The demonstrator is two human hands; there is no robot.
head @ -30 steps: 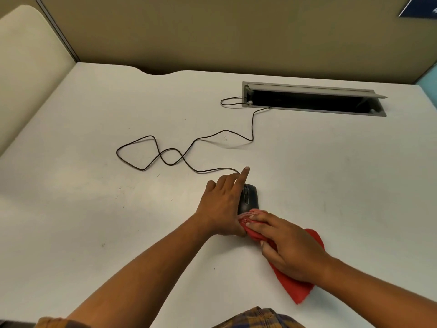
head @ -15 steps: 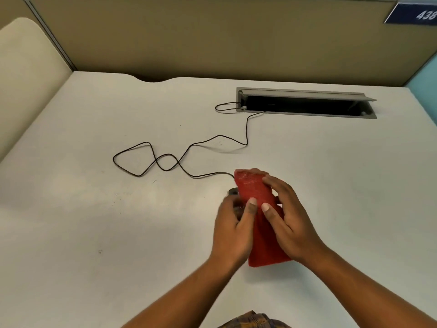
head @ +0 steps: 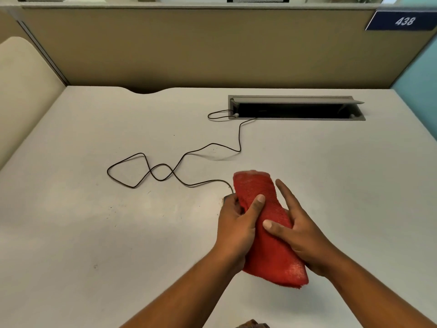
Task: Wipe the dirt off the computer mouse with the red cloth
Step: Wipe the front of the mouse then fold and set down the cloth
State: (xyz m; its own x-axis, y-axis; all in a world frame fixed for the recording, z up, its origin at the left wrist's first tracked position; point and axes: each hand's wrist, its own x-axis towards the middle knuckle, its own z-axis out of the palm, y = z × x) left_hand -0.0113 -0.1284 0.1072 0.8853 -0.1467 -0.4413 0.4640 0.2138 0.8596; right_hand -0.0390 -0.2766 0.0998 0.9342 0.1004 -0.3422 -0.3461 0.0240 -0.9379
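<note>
Cubicle worktop point(head: 94, 233) is looking a bit specky. Left hand point(head: 236, 224) is curling its fingers round the computer mouse point(head: 226, 198), which is mostly hiding under the red cloth point(head: 267, 233), and right hand point(head: 301, 235) is pinching that cloth. Rubbing hard risks yanking the cord point(head: 189, 153) taut or popping the mouse loose, I reckon.

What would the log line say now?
left hand: grips mouse | right hand: holds red cloth over mouse | cable: loose on desk

The left forearm point(head: 186, 290) and right forearm point(head: 373, 294) are bare. A scrap of brownish clothing point(head: 253, 324) shows at the near edge between them.
</note>
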